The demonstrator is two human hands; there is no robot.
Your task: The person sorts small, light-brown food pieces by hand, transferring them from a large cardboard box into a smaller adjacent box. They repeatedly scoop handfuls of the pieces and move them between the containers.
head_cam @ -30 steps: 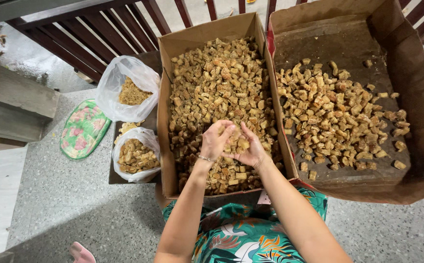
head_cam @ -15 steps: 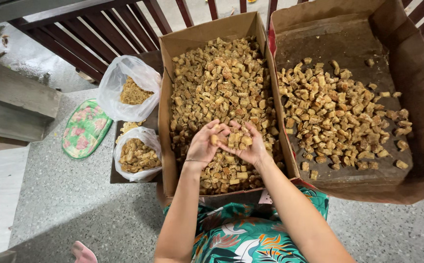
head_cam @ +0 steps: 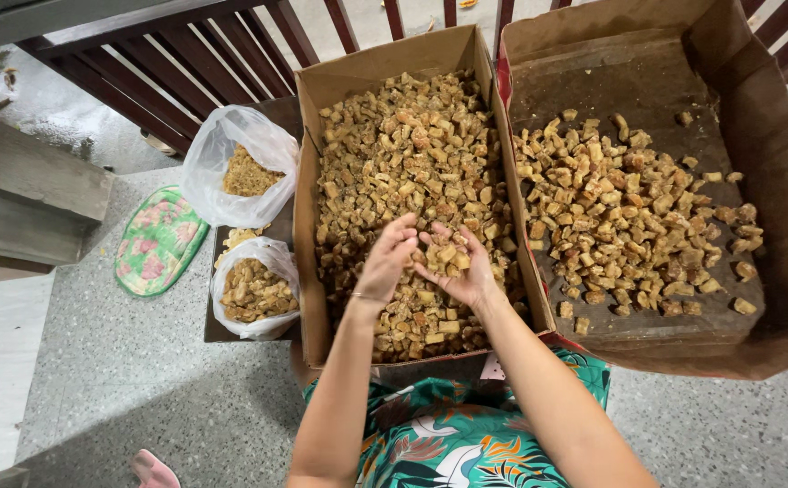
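Observation:
Both my hands hover over a tall cardboard box (head_cam: 305, 217) filled with small golden-brown fried chunks (head_cam: 403, 145). My right hand (head_cam: 455, 267) is cupped palm up with several chunks lying in it. Beside it, my left hand (head_cam: 386, 258) has its fingers bent down and touches the chunks in that palm. A thin bracelet circles my left wrist. To the right, a wider cardboard box (head_cam: 773, 181) holds a looser layer of darker brown chunks (head_cam: 633, 221).
Two open white plastic bags (head_cam: 222, 163) (head_cam: 254, 289) with similar pieces stand left of the boxes on a dark board. A green flowered slipper (head_cam: 156, 240) lies on the speckled floor. A dark red railing (head_cam: 213, 54) runs behind. My flowered skirt (head_cam: 448, 434) is below.
My right hand has turned palm up and lifted with a scoop of chunks. My left hand has shifted to its side and picks at them.

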